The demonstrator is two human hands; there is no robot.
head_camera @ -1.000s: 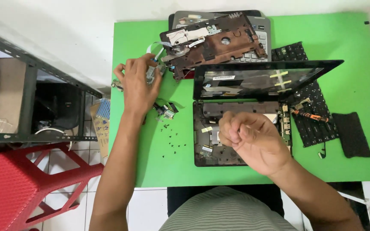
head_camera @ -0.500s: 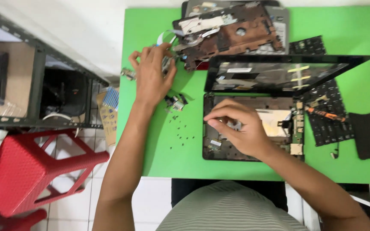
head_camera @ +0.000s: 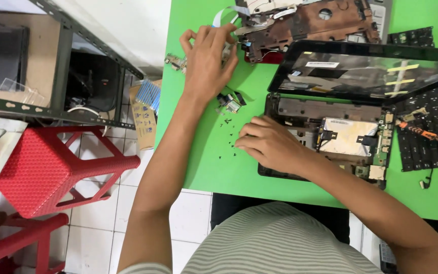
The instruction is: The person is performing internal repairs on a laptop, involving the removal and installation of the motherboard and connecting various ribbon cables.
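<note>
My right hand (head_camera: 269, 144) has slid left off the laptop base (head_camera: 325, 137) to the loose screws (head_camera: 230, 133), fingertips pinched; whether one is caught, I cannot tell. My left hand (head_camera: 206, 58) grips a small part beside the brown palmrest cover (head_camera: 305, 23). Best pick screws singly.

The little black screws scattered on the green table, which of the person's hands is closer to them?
Right. The right hand rests at the opened laptop base, its fingertips right beside the screws. The left hand is farther up the table, at the dismantled parts near the brown casing.
</note>
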